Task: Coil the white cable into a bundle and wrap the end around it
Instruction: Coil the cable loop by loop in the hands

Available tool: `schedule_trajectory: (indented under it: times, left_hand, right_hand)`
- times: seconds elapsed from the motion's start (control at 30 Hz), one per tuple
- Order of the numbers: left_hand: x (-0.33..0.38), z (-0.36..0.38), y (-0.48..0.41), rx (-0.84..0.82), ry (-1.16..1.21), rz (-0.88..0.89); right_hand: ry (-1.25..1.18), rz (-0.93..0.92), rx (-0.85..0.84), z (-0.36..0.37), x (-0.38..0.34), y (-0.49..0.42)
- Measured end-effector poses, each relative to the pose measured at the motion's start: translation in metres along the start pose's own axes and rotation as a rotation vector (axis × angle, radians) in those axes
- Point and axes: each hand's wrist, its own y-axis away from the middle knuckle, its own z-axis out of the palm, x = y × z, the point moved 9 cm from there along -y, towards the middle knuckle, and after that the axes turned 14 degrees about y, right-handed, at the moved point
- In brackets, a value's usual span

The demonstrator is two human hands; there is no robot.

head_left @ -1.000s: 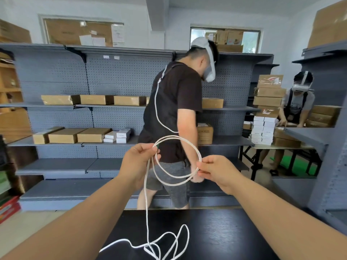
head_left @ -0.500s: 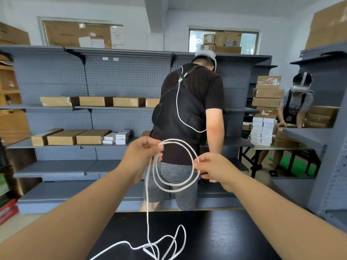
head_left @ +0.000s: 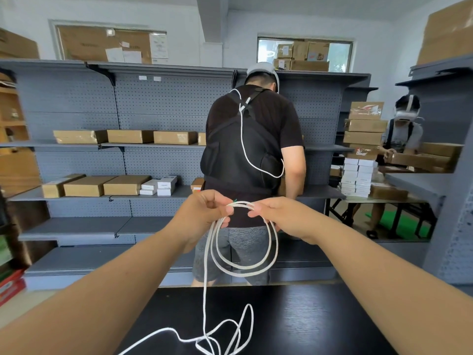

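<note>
The white cable hangs in two or three loops between my hands, held up in front of me above the black table. My left hand pinches the top of the loops. My right hand pinches the same strands a little to the right, fingertips close to the left hand's. One strand drops straight from my left hand to the table, where the loose remainder lies tangled at the near edge.
A person in a black shirt stands just beyond the table with their back to me. Grey shelving with cardboard boxes runs behind. Another person works at stacked boxes at the right.
My right hand has risen and moved left to meet my left hand at the top of the loops. The loops now hang downward as a longer, narrower coil.
</note>
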Motion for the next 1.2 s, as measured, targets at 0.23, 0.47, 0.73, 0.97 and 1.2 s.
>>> schedule_trajectory:
  times: [0.23, 0.47, 0.73, 0.97, 1.2]
  left_hand:
    - [-0.006, -0.002, 0.0, -0.009, -0.027, -0.01]
    - [-0.007, -0.001, 0.0, -0.029, -0.024, -0.022]
    - [-0.021, -0.001, 0.0, -0.009, 0.221, -0.137]
    - [-0.025, 0.007, 0.003, -0.054, 0.268, -0.204]
    - [-0.026, 0.01, 0.005, -0.034, 0.298, -0.192]
  right_hand:
    - [-0.074, -0.083, 0.084, -0.007, -0.01, -0.001]
    - [0.075, -0.083, 0.181, -0.013, -0.012, -0.004]
    - [0.123, -0.089, 0.26, -0.019, -0.014, 0.0]
    - [0.102, -0.092, 0.263, -0.017, -0.012, 0.001]
    - [-0.151, -0.059, 0.269, -0.014, -0.006, 0.002]
